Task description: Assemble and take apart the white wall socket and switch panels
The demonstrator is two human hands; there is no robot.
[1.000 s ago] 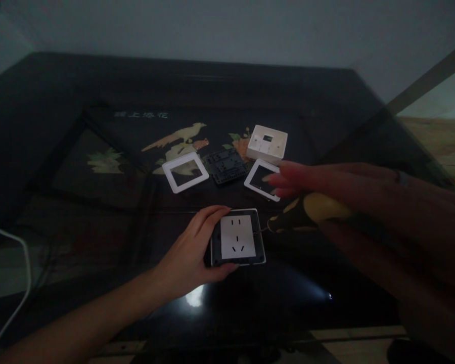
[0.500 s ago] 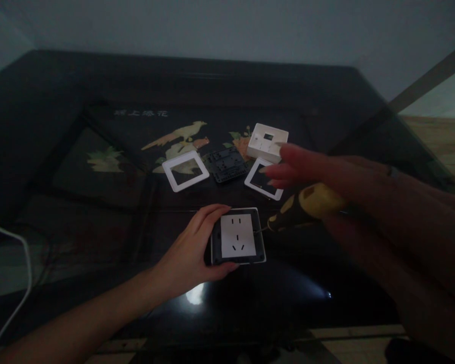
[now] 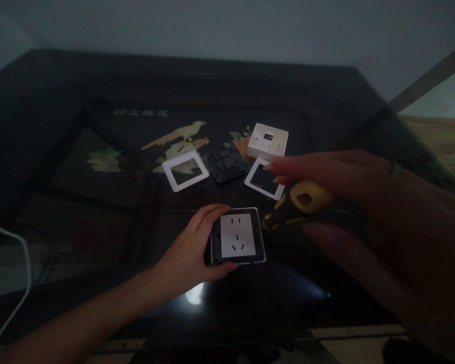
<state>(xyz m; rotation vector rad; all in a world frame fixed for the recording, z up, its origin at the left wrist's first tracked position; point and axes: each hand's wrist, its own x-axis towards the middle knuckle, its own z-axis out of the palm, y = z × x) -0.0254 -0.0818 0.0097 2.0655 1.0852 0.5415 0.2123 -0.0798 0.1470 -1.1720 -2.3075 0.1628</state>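
A wall socket (image 3: 237, 236), with a white slotted face in a dark frame and a white rim, lies on the dark table. My left hand (image 3: 191, 250) grips it from the left, fingers over the far edge and thumb along the near one. My right hand (image 3: 375, 217) is closed around a yellow and black screwdriver (image 3: 311, 198), with the thumb below the handle and fingers stretched above it. The screwdriver's thin shaft reaches the right side of the socket's dark frame. Its tip is too small to make out there.
Beyond the socket lie a white cover frame (image 3: 167, 172), a black slotted plate (image 3: 228, 164), a second white frame (image 3: 250, 183) and a white box (image 3: 267, 141). A white cable (image 3: 27, 258) hangs at the left. The glossy table (image 3: 109, 81) bears a bird picture.
My right hand and the screwdriver handle have shifted slightly left and turned, with the fingers rolled around the handle. My left hand and the socket have stayed in place.
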